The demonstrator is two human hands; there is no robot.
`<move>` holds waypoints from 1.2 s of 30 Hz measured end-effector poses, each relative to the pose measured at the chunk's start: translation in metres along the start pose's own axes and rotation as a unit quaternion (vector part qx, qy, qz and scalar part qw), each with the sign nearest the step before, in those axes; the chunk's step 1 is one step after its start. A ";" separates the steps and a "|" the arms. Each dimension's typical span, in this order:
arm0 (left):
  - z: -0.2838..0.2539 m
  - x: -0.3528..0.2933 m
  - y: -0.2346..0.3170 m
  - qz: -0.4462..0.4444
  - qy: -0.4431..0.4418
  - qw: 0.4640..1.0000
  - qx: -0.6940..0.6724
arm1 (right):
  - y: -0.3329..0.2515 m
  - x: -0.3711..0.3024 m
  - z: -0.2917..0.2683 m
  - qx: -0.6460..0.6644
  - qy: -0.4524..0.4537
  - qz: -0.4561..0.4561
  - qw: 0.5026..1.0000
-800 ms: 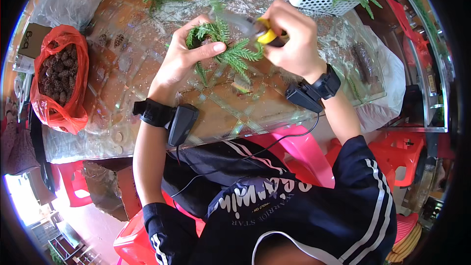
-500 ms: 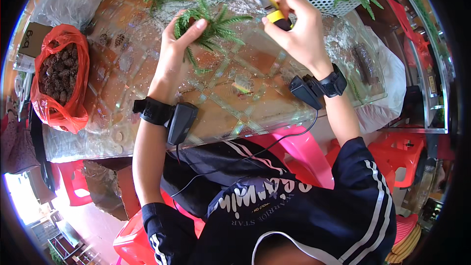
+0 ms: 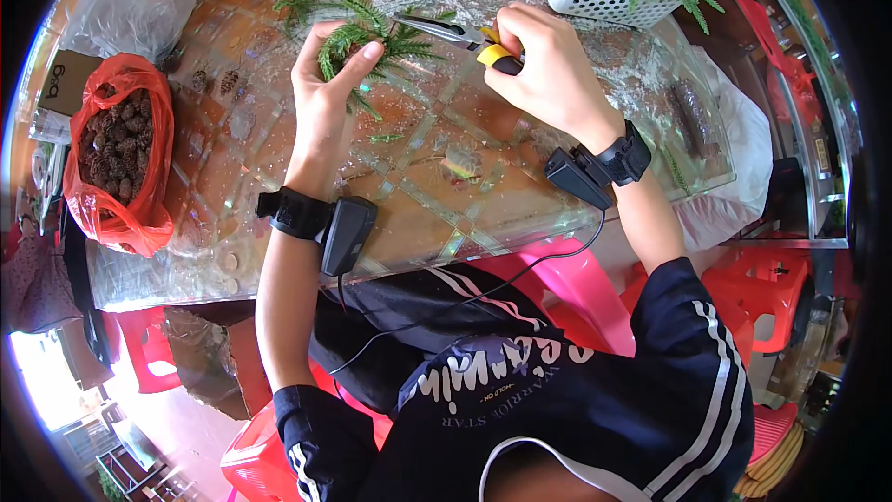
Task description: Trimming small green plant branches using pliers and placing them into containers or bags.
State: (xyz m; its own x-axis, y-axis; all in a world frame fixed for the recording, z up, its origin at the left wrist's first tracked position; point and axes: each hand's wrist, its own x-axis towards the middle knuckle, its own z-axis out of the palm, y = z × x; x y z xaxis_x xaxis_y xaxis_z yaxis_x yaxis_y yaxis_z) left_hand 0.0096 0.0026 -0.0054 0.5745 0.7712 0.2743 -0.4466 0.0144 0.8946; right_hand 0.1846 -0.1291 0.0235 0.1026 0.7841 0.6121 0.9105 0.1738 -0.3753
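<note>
Shears [image 3: 453, 32], one; handheld greenery bundle [image 3: 344, 38], one.

Brown patterned table [image 3: 395, 204], clear sheet over its top, light glinting along the near edge. Pink stool [image 3: 590, 297] close by that edge; red stool [image 3: 773, 293] off right, below a metal-framed cabinet [image 3: 790, 244]. Floor [image 3: 190, 446] pale, washed out beside a glaring patch of light [image 3: 42, 376] at left.
</note>
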 end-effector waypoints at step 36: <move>-0.029 -0.002 -0.008 -0.058 -0.117 0.955 -0.268 | -0.020 0.003 -0.012 -0.027 0.199 -0.222 0.954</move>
State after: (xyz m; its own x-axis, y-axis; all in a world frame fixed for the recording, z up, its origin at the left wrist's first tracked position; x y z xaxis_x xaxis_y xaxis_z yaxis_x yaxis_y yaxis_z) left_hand -0.0077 0.0194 -0.0232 0.7513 0.5821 0.3111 -0.6208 0.4633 0.6324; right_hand 0.1717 -0.1375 0.0412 -0.1646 0.3497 0.9223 0.9177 0.3971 0.0132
